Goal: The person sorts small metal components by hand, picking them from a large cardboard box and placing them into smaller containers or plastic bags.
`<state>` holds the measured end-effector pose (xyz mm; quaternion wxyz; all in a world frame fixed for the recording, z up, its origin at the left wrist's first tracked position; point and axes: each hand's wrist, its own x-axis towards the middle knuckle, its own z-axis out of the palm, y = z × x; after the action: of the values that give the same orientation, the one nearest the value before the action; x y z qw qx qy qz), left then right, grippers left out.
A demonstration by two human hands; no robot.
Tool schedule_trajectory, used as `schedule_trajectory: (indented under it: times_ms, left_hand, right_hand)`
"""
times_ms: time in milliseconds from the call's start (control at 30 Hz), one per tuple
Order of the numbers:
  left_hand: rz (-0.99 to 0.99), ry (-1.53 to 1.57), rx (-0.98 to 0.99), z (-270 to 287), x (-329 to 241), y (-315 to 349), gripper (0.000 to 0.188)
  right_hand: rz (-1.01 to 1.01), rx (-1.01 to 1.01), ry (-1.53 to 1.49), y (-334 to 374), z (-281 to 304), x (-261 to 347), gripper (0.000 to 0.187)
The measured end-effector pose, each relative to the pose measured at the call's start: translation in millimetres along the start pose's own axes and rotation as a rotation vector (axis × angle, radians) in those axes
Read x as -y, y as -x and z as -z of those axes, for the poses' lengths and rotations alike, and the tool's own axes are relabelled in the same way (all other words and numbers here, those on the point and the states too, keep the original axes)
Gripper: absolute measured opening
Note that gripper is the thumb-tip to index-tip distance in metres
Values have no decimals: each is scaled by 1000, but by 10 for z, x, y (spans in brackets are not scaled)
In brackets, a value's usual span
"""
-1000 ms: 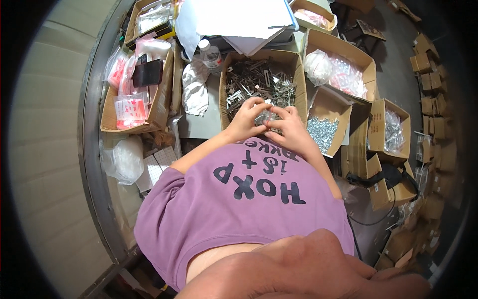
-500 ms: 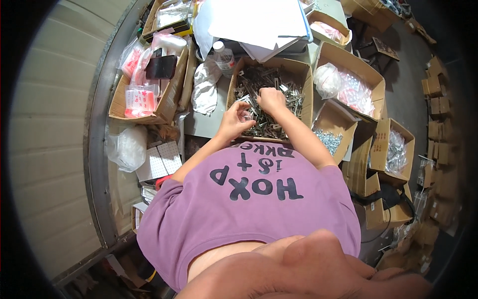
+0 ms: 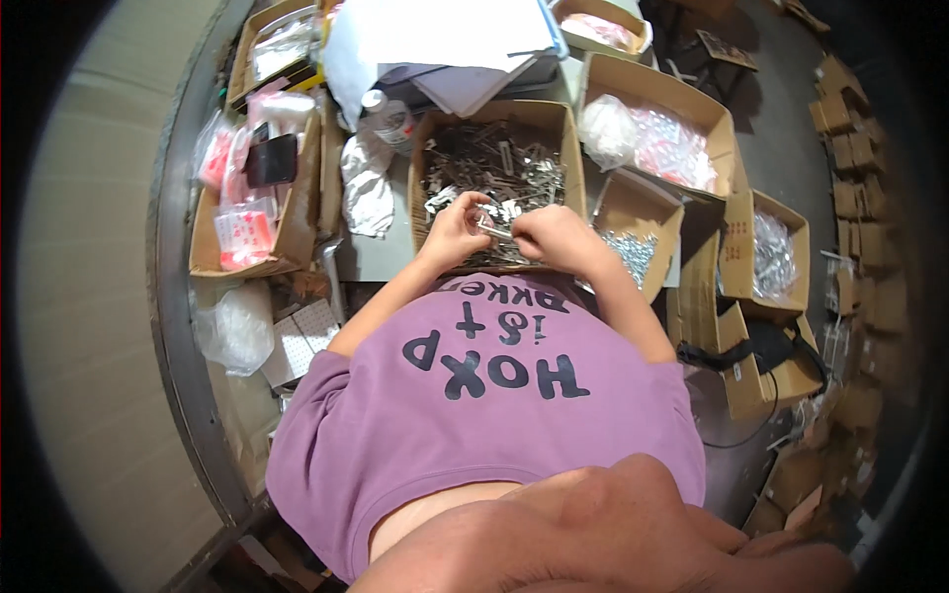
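A cardboard box point(image 3: 583, 193) in front of me holds a heap of thin, slotted silvery metal pieces point(image 3: 504, 163). Over the near part of this heap, my left hand point(image 3: 455, 234) is closed with curled fingers. Something small and shiny shows at its fingertips, too small to make out. My right hand point(image 3: 556, 240) is beside it, thumb and fingers pinched on the end of a slim metal strip point(image 3: 497, 231). The strip points toward my left fingers; whether they touch it I cannot tell.
A bottle point(image 3: 388, 121) and white cloth point(image 3: 368, 188) are left of the box, papers point(image 3: 455, 40) behind. On the right stand a box of screws point(image 3: 633, 252) and a box of plastic bags point(image 3: 672, 148). A phone point(image 3: 272, 161) lies on the far-left box.
My right hand has come back from the middle of the heap toward me, with a metal strip now showing at its fingers. My left hand stays near the front. The whole view has shifted slightly.
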<state>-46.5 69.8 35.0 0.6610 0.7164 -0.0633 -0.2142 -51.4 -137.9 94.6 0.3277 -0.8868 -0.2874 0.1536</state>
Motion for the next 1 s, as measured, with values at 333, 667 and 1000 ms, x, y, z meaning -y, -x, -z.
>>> schedule_trajectory:
  times_ms: [333, 667, 1000]
  left_hand:
    - [-206, -192, 398, -373, -115, -137, 43]
    - [-71, 29, 395, -395, -49, -146, 48]
    - [-75, 20, 372, -388, -54, -122, 49]
  right_hand:
    - [-384, -644, -417, 380, 106, -364, 18]
    - [-779, -398, 238, 462, -414, -1709, 34]
    - [-764, -655, 8, 637, -380, -1739, 23]
